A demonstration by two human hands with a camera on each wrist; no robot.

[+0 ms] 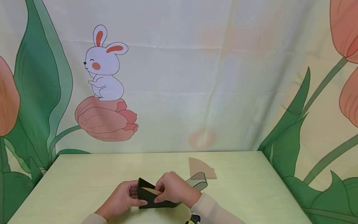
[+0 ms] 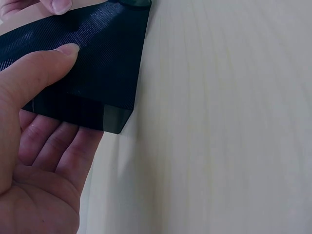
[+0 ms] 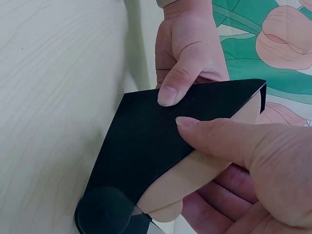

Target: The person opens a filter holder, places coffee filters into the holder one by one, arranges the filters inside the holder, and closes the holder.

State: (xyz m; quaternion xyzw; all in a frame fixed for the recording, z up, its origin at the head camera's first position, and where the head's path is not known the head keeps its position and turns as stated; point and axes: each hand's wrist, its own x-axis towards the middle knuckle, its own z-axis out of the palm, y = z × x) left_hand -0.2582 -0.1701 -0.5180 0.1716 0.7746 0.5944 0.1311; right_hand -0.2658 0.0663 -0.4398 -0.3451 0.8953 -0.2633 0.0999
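A black coffee filter case [image 1: 162, 203] with a slanted open top stands tilted at the table's front middle. My left hand [image 1: 123, 199] grips its left end, thumb on the front wall and fingers behind. Tan paper coffee filters [image 3: 187, 178] show along the opening. The right hand [image 1: 173, 188] reaches over that opening, its thumb on the front wall and its other fingers behind the filters, pinching them against the wall. The clear lid [image 1: 199, 182] is swung out to the right, turned on a round hinge [image 3: 105, 212]. Another fan-shaped tan filter [image 1: 197, 165] lies flat behind it.
Pale wood-grain table [image 1: 84, 174] spreads around both hands. A cloth backdrop [image 1: 167, 77] with a rabbit and tulips hangs at the table's back and sides. A small black and yellow item [image 1: 194, 219] is by the right sleeve.
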